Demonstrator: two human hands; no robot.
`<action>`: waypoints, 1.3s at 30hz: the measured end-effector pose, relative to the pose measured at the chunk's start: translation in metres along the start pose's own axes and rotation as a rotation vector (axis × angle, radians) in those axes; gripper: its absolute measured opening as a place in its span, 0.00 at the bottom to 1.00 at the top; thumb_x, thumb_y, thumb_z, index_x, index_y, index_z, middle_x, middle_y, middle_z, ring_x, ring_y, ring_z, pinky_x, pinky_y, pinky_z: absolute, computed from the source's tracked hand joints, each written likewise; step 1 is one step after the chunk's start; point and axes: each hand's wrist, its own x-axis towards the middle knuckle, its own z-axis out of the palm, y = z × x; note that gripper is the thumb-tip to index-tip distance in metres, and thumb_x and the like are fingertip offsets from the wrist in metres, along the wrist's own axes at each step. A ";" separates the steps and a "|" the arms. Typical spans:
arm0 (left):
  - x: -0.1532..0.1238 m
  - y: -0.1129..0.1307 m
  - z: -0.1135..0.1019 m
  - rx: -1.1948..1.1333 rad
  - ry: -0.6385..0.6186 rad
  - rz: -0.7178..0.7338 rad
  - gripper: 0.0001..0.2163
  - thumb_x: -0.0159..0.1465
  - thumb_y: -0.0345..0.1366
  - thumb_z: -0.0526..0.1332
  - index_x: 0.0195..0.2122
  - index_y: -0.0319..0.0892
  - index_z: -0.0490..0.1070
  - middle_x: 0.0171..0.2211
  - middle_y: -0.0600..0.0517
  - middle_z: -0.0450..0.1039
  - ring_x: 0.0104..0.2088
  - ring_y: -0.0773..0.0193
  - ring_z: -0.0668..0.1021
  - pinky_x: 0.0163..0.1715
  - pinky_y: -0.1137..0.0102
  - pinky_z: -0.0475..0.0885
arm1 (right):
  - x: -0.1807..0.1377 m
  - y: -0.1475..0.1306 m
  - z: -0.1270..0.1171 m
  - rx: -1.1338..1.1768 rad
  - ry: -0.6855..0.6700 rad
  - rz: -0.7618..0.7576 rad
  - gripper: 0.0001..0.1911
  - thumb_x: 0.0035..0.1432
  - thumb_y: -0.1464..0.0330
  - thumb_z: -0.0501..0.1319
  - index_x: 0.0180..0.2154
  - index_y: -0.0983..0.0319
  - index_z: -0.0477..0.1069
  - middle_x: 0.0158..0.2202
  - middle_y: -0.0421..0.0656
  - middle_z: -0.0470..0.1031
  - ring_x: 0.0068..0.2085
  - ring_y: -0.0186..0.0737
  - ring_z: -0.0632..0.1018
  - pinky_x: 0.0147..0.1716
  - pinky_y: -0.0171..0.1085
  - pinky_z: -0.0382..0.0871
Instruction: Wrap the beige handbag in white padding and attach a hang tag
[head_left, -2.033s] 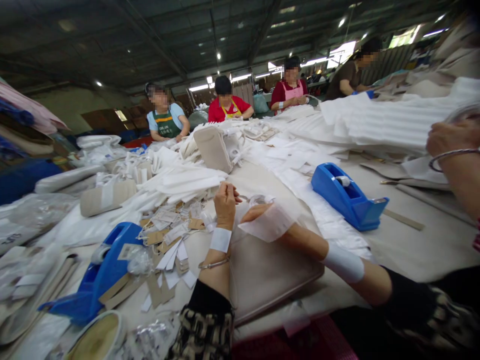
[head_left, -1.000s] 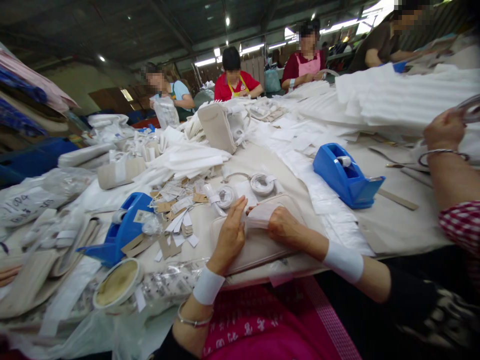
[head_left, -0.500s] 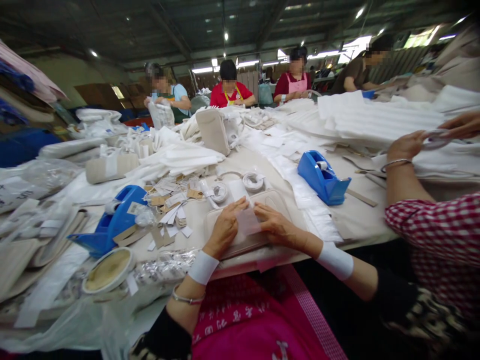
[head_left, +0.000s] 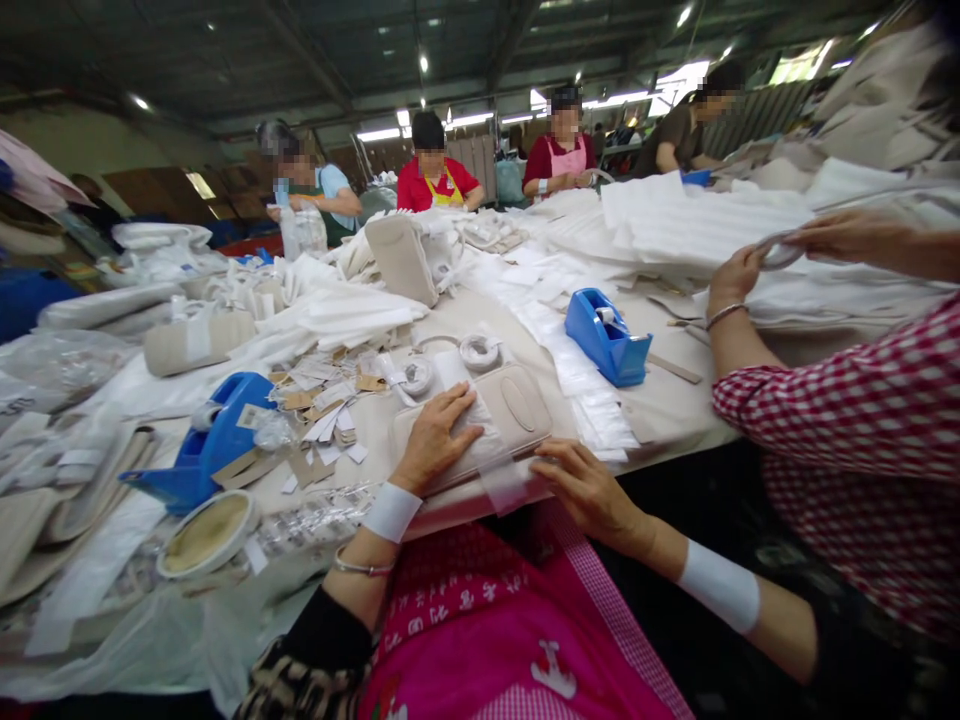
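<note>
A flat beige bag (head_left: 517, 410) lies on the table edge in front of me. My left hand (head_left: 435, 440) lies flat on it, fingers stretched out, pressing a thin translucent sheet (head_left: 495, 470) against it. My right hand (head_left: 589, 490) is at the bag's near edge, its fingers bent and touching the lower end of that sheet where it hangs over the table edge. Both wrists carry white bands. Two tape rolls (head_left: 480, 350) sit just beyond the bag.
A blue tape dispenser (head_left: 604, 335) stands to the right, another (head_left: 206, 445) to the left beside scattered paper tags (head_left: 322, 400). White foam sheets (head_left: 675, 225) and beige bags (head_left: 401, 255) pile up behind. A co-worker's checked sleeve (head_left: 847, 420) is at right; several people sit across the table.
My right hand has slid from the bag's top down to its near edge, following the sheet over the table edge. My left hand stays flat on the bag. The view has shifted left.
</note>
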 end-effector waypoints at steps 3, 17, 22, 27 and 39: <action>0.000 0.000 0.001 0.009 0.004 -0.002 0.23 0.62 0.38 0.64 0.59 0.43 0.65 0.63 0.46 0.62 0.62 0.55 0.65 0.64 0.56 0.60 | -0.004 -0.003 0.010 -0.075 0.009 0.009 0.25 0.59 0.80 0.54 0.57 0.62 0.65 0.55 0.51 0.65 0.58 0.51 0.62 0.58 0.52 0.63; -0.002 0.005 -0.003 -0.003 0.007 -0.037 0.23 0.62 0.37 0.63 0.59 0.44 0.65 0.62 0.47 0.63 0.62 0.56 0.65 0.64 0.56 0.60 | 0.006 -0.016 0.026 -0.092 -0.004 -0.115 0.28 0.59 0.79 0.54 0.60 0.58 0.63 0.57 0.51 0.62 0.58 0.51 0.61 0.54 0.52 0.62; -0.003 0.003 -0.003 0.026 0.032 -0.050 0.24 0.62 0.36 0.62 0.60 0.48 0.64 0.63 0.49 0.63 0.62 0.56 0.65 0.63 0.54 0.61 | 0.012 -0.013 0.036 -0.140 0.013 -0.182 0.24 0.62 0.74 0.55 0.59 0.58 0.63 0.56 0.49 0.66 0.55 0.49 0.64 0.54 0.51 0.64; -0.004 0.002 -0.004 0.024 0.050 -0.045 0.23 0.62 0.36 0.62 0.60 0.48 0.65 0.62 0.49 0.63 0.62 0.54 0.66 0.63 0.53 0.62 | 0.024 -0.013 0.043 -0.114 0.141 -0.206 0.14 0.65 0.71 0.52 0.50 0.60 0.69 0.48 0.48 0.72 0.48 0.46 0.69 0.47 0.47 0.68; -0.008 0.012 -0.008 -0.046 0.025 -0.087 0.27 0.58 0.35 0.67 0.60 0.46 0.65 0.63 0.47 0.63 0.63 0.55 0.65 0.65 0.55 0.59 | 0.035 -0.029 0.037 0.228 0.185 -0.189 0.15 0.69 0.67 0.48 0.37 0.59 0.72 0.37 0.45 0.75 0.43 0.44 0.75 0.38 0.42 0.70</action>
